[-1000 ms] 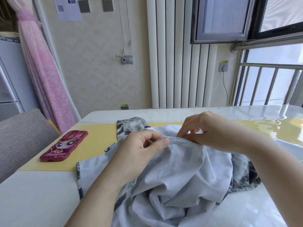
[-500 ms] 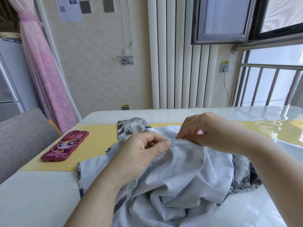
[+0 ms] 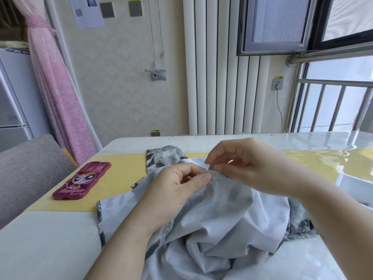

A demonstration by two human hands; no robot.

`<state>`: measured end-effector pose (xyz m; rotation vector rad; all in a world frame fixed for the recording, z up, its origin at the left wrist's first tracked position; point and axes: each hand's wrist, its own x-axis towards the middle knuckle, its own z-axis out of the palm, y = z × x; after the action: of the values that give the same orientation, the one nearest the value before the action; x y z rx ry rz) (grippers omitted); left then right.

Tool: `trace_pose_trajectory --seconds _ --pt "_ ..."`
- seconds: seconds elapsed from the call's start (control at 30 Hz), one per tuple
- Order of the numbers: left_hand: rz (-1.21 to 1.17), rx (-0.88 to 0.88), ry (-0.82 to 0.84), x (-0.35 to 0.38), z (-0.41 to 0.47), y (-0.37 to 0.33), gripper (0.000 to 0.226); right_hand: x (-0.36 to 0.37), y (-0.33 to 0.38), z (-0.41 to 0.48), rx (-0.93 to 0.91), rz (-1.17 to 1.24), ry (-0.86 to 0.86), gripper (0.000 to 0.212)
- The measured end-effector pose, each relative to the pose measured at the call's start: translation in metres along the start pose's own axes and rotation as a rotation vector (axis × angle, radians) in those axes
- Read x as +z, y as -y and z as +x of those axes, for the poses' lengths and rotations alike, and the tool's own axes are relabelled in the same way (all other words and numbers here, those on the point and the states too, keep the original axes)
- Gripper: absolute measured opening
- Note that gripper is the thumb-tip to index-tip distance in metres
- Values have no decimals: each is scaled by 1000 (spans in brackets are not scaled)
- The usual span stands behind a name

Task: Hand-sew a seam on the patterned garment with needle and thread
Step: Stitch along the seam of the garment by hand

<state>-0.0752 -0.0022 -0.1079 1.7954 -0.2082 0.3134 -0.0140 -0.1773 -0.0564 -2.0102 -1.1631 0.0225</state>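
The patterned garment point(image 3: 218, 225), grey and white with its pale inner side up, lies bunched on the table in front of me. My left hand point(image 3: 177, 190) pinches a raised fold of the garment between thumb and curled fingers. My right hand point(image 3: 248, 168) hovers just right of that fold, fingers curled with their tips together at the fabric edge as if pinching something small. The needle and thread are too fine to make out.
A pink cartoon phone case point(image 3: 81, 180) lies on the yellow table mat point(image 3: 121, 174) at the left. A white box edge point(image 3: 355, 188) shows at the right. The glossy table point(image 3: 40, 245) meets a grey chair at the left; radiator and window stand behind.
My right hand has lifted slightly and its fingers have spread a little above the fold. My left hand keeps its pinch on the fabric.
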Motion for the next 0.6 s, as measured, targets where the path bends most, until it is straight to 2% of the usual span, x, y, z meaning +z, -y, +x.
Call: trace_pose_trajectory --seconds 0.1,0.17,0.27,0.33,0.4,0.43,0.47,0.53,0.6 --pt "-28 -9 -69 -1 1 1 18 0 -1 1 -50 29 -115 19" --pt "-56 -32 -95 0 2 1 15 -3 -1 -1 -154 -108 -166 17" --pt "-168 -68 -92 1 3 1 18 0 1 -3 -250 -284 -111 22" --pt "-237 -87 -89 2 4 1 19 9 -4 1 -327 -405 -139 20" --pt "-307 -111 -82 3 4 2 17 16 -9 6 -380 -461 -193 10" --pt "-320 -116 -81 3 5 3 17 18 -11 8 -399 -464 -218 14" --pt "-318 -120 -83 2 5 3 18 20 -12 8 -414 -439 -234 17" --pt "-308 -139 -93 2 6 4 20 22 -8 8 -354 -258 -258 10" --pt "-289 -174 -119 1 6 6 19 21 5 5 -209 127 -234 8"
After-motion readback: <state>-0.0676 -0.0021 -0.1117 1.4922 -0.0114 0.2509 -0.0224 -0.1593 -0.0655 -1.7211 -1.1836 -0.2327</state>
